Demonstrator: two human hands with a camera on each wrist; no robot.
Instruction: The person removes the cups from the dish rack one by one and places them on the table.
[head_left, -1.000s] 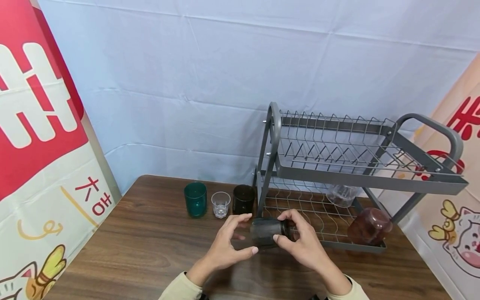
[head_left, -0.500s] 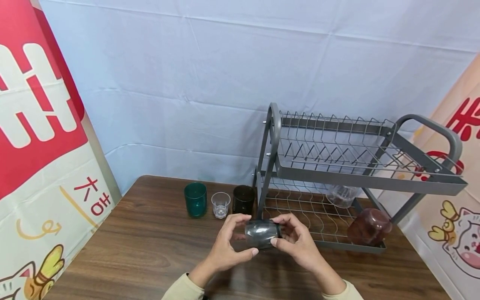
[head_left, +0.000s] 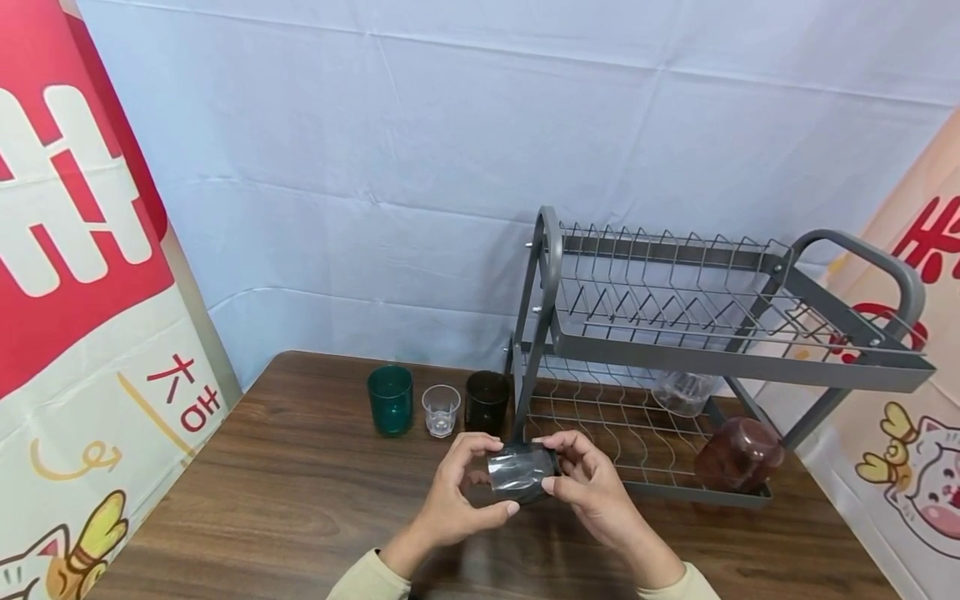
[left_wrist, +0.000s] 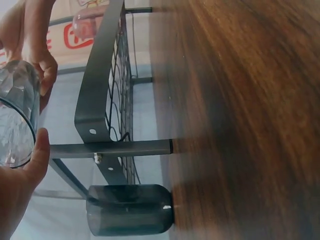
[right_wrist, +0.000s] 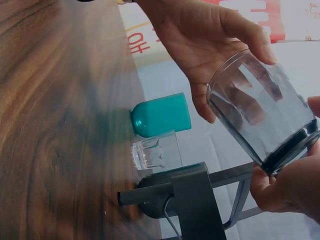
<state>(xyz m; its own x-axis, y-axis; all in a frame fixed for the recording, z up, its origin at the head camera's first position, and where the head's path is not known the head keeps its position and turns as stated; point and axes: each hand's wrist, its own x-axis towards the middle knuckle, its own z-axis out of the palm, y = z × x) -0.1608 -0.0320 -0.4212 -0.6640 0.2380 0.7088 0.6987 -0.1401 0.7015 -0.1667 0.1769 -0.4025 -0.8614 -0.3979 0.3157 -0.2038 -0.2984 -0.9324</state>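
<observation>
A smoky grey drinking glass [head_left: 522, 472] lies sideways in the air between my hands, above the table. Its thick base points to the right hand, its open mouth to the left. My right hand [head_left: 592, 487] pinches the base end with thumb and fingers. My left hand [head_left: 463, 492] curves around the mouth, thumb and fingertips right at the rim. The right wrist view shows the clear faceted wall of the glass [right_wrist: 262, 107] and the left thumb against its rim. From the left wrist, the open mouth of the glass [left_wrist: 17, 125] is visible.
Behind my hands stand a teal cup [head_left: 391, 400], a small clear glass [head_left: 440, 410] and a dark cup [head_left: 487, 402]. A grey two-tier dish rack [head_left: 738, 358] is at the right. Its lower tier holds a clear glass [head_left: 684, 392] and a reddish glass [head_left: 738, 454].
The grey glass has shifted left in the right hand, its mouth coming between the left thumb and fingers, and it has turned slightly. The cups and rack stay put.
</observation>
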